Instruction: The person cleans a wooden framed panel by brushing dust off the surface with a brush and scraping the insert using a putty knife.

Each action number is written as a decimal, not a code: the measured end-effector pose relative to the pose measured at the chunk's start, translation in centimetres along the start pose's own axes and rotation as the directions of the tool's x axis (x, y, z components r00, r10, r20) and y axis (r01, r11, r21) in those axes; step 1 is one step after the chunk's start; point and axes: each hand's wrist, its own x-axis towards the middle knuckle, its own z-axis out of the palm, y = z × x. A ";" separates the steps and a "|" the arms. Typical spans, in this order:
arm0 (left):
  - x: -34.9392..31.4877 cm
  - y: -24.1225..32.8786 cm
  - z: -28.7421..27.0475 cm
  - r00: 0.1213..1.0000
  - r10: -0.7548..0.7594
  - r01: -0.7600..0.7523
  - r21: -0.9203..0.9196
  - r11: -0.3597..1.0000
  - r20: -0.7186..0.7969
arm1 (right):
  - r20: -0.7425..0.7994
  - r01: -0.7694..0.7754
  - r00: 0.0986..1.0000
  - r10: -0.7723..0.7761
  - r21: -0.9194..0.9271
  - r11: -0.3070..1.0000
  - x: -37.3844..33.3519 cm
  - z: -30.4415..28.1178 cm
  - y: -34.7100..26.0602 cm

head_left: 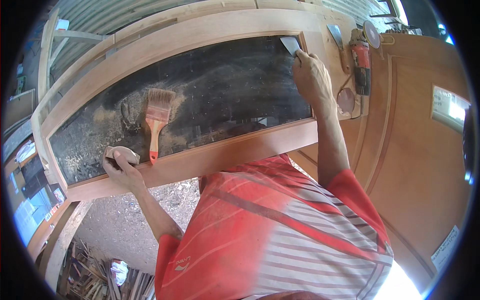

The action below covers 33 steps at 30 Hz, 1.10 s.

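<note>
A wooden frame [225, 161] around a dark, dusty glass-like panel [235, 75] lies across in front of me. At the panel's upper right corner, my right hand [314, 77] is closed on a putty knife [289, 45], its metal blade over the panel beside the wood edge. My left hand [122, 174] pinches a tan, rounded piece of sandpaper [126, 154] near the lower left edge. Between the hands a wide paintbrush [159, 111] with a red-tipped wooden handle rests on the panel, its handle end at the near wood strip. Pale dust coats the panel's left part.
To the right of the frame, a board holds a second scraper [335, 38], a red and black angle grinder [361, 62] and a round sanding disc [346, 100]. A brown wooden door [410, 165] stands at the right. Wood scraps [130, 285] lie on the floor, lower left.
</note>
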 end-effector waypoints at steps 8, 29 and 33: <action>-0.1 -0.4 0.2 1.000 0.015 -0.014 0.042 0.999 -0.026 | 0.093 0.019 0.995 -0.019 0.000 1.000 -0.1 -1.0 -1.7; 0.0 -0.6 -0.1 1.000 0.000 0.000 0.035 0.999 0.006 | 0.094 0.042 0.994 -0.052 0.108 0.993 0.5 1.2 -4.3; -0.1 -0.2 0.2 1.000 0.029 -0.029 0.018 0.999 -0.011 | 0.085 -0.113 0.991 0.102 0.139 0.984 -0.2 0.5 -4.3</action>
